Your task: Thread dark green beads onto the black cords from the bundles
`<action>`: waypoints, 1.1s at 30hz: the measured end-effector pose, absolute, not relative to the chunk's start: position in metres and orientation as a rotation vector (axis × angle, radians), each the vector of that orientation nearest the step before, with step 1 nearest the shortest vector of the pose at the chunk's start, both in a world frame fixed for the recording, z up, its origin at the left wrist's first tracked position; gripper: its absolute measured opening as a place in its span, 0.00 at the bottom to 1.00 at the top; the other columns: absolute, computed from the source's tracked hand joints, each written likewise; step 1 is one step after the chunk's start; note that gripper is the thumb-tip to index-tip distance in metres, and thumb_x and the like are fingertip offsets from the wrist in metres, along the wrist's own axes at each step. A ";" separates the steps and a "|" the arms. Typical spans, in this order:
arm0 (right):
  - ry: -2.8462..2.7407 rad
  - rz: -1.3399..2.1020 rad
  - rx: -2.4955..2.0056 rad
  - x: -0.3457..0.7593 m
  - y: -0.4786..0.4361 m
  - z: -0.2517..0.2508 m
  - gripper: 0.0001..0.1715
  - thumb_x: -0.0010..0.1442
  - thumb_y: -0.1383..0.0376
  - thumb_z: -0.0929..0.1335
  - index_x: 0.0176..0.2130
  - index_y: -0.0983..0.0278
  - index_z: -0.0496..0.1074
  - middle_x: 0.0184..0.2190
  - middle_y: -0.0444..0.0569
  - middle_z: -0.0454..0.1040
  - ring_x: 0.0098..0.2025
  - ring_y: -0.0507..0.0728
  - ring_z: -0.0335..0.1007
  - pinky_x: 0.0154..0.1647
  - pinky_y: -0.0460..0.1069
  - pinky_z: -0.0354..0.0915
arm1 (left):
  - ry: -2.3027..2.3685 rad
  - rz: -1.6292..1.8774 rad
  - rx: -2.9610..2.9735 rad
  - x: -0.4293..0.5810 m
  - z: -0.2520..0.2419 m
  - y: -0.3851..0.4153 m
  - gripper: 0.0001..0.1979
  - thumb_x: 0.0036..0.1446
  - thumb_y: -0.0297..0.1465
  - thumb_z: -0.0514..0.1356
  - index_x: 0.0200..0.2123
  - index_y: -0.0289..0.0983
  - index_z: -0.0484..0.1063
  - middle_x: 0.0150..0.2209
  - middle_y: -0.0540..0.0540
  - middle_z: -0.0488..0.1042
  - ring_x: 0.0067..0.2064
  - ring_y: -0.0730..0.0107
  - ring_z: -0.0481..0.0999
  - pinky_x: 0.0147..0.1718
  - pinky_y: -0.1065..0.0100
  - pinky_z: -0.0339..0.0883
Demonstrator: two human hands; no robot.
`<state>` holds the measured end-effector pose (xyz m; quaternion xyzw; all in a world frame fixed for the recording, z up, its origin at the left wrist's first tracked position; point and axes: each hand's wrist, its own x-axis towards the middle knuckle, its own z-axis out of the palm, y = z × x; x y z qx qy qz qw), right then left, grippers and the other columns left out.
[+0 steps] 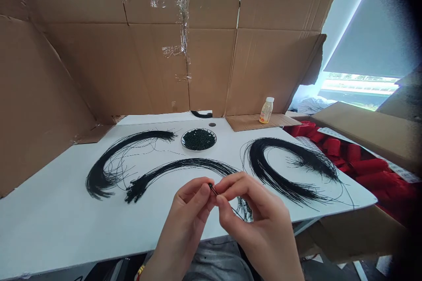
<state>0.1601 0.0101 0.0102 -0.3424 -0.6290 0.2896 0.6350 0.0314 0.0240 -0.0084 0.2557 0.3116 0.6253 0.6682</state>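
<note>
Seemingly, the left hand [183, 224] and right hand [253, 215] both pinch a tiny black bead [210, 185] on a thin black cord [214, 191].

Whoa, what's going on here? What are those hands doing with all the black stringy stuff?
A person is pinching a small black piece on a thin black cord between the left hand and right hand. Long bundles of black cords lie curved on a white table. Beyond them, a round plate holds a pile of tiny black bits.
</note>
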 end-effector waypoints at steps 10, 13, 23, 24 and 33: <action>-1.532 0.486 -0.801 0.159 0.009 0.005 0.11 0.61 0.75 0.70 0.33 0.59 0.71 0.36 0.40 0.78 0.38 0.50 0.76 0.40 0.44 0.71 | 0.740 1.384 0.576 0.032 0.001 0.024 0.16 0.37 0.38 0.81 0.28 0.36 0.85 0.29 0.50 0.81 0.30 0.78 0.77 0.31 0.82 0.75; -1.517 0.595 -0.827 0.160 0.011 0.007 0.11 0.61 0.74 0.70 0.32 0.59 0.71 0.35 0.40 0.79 0.38 0.51 0.77 0.40 0.44 0.71 | 0.700 1.378 0.591 0.031 -0.003 0.027 0.16 0.37 0.37 0.81 0.27 0.36 0.85 0.28 0.50 0.81 0.30 0.78 0.78 0.31 0.81 0.75; -1.435 0.836 -0.846 0.163 0.013 0.011 0.09 0.60 0.72 0.70 0.29 0.60 0.71 0.33 0.42 0.77 0.38 0.53 0.74 0.39 0.46 0.70 | 0.689 1.418 0.840 0.026 -0.014 0.025 0.09 0.47 0.39 0.78 0.30 0.42 0.87 0.28 0.51 0.80 0.32 0.76 0.76 0.36 0.78 0.72; -1.453 0.829 -0.833 0.164 0.012 0.011 0.09 0.61 0.71 0.70 0.30 0.60 0.72 0.33 0.42 0.77 0.38 0.53 0.74 0.39 0.46 0.70 | 0.706 1.437 0.897 0.025 -0.015 0.025 0.08 0.48 0.40 0.77 0.30 0.44 0.87 0.28 0.51 0.80 0.32 0.76 0.75 0.36 0.78 0.71; -1.603 0.878 -0.936 0.186 0.008 0.010 0.07 0.66 0.65 0.71 0.34 0.58 0.76 0.31 0.42 0.75 0.33 0.53 0.70 0.34 0.46 0.67 | 0.646 1.462 1.132 0.024 -0.025 0.023 0.02 0.56 0.34 0.73 0.31 0.48 0.85 0.31 0.52 0.79 0.35 0.73 0.73 0.35 0.75 0.68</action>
